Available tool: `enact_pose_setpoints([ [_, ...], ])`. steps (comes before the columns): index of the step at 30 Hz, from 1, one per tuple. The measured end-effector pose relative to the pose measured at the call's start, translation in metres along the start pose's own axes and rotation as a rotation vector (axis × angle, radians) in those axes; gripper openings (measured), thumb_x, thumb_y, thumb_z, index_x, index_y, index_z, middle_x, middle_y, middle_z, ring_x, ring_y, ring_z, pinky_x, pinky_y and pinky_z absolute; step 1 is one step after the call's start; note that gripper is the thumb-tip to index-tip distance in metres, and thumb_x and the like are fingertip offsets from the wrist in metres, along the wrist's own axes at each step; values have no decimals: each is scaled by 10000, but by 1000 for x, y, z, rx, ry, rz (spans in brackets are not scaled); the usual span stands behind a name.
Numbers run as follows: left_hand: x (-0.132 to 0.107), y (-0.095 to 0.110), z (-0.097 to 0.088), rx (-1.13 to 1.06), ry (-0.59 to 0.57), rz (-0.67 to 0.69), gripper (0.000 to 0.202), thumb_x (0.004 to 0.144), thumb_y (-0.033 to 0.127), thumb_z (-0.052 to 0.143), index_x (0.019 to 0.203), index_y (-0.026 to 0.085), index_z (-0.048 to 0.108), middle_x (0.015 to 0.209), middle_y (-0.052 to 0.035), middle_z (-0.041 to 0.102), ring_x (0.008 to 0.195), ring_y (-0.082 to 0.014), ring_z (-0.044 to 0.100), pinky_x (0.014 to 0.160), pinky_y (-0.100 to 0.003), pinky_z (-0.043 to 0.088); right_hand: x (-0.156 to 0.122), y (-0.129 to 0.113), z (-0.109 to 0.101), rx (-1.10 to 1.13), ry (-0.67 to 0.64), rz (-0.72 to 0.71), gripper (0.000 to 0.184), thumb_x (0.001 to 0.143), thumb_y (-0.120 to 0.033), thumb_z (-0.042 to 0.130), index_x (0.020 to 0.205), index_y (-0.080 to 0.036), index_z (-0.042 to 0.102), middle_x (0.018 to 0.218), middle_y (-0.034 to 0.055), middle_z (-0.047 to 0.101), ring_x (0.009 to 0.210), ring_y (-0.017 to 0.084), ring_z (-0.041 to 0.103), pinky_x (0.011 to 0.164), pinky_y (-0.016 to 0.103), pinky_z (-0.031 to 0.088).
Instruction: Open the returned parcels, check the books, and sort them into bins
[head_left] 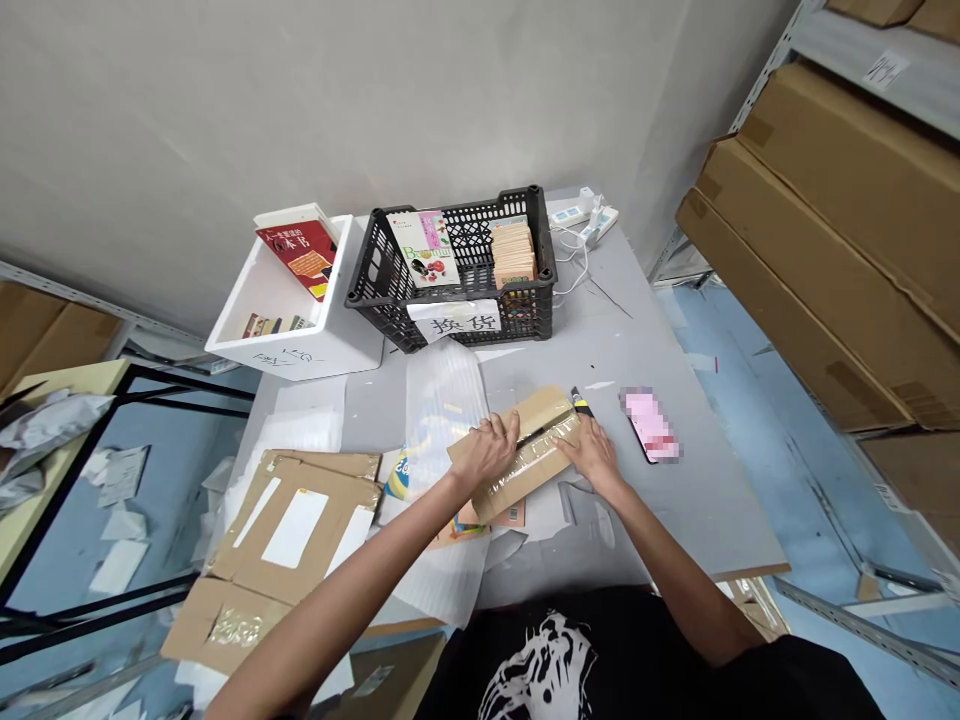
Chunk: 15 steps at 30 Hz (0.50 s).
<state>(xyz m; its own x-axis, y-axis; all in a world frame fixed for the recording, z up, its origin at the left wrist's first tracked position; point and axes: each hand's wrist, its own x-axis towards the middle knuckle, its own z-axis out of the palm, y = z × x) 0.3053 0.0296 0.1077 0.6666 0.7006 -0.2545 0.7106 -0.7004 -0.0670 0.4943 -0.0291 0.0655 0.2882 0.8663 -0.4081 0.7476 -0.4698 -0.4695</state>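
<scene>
Forearms [352,590] angle inward, left hand [486,450] and right hand [594,452] pressing open-fingered on taped cardboard [534,455].

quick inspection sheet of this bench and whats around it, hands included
surface: grey board tabletop, scored with thin cut lines
job's things: taped cardboard piece under both hands; yellow-and-black utility knife just beyond it
clutter: flattened cardboard mailer, clear plastic sheet, phone with blurred pink screen, black plastic crate holding books, white foam box
grippers: left hand and right hand both flat on the cardboard, fingers spread
cables: white cables from a power strip behind the crate
surroundings: cardboard boxes on metal shelving at right, blue floor, grey wall
</scene>
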Motion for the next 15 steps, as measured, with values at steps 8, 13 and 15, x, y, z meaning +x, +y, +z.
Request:
enact_pose_setpoints([
  [8, 14, -46, -16, -62, -208, 122, 449, 860, 90, 308, 1304, 74, 371, 1027, -184, 632, 858, -251, 659, 683, -335, 507, 7, 5, 5, -31, 42, -22, 479, 859, -436, 490, 1249, -164, 428, 1227, 136, 562, 1164, 285, 485, 927, 406, 352],
  [13, 28, -89, -7, -239, -282, -28, 376, 910, 193, 315, 1271, 153, 409, 972, -114, 665, 894, -209, 645, 726, -277, 480, 2, 18, 15, -15, 114, -116, 505, 846, -427, 516, 1260, -154, 424, 1190, 147, 578, 1131, 297, 520, 944, 451, 368],
  [15, 32, -96, 0, -225, -298, -76, 370, 934, 236, 290, 1274, 164, 417, 976, -111, 663, 894, -215, 641, 740, -298, 480, -2, 22, 15, -47, 200, -214, 558, 845, -418, 528, 1313, -149, 385, 1242, 176, 541, 1172, 314, 493, 974, 481, 346],
])
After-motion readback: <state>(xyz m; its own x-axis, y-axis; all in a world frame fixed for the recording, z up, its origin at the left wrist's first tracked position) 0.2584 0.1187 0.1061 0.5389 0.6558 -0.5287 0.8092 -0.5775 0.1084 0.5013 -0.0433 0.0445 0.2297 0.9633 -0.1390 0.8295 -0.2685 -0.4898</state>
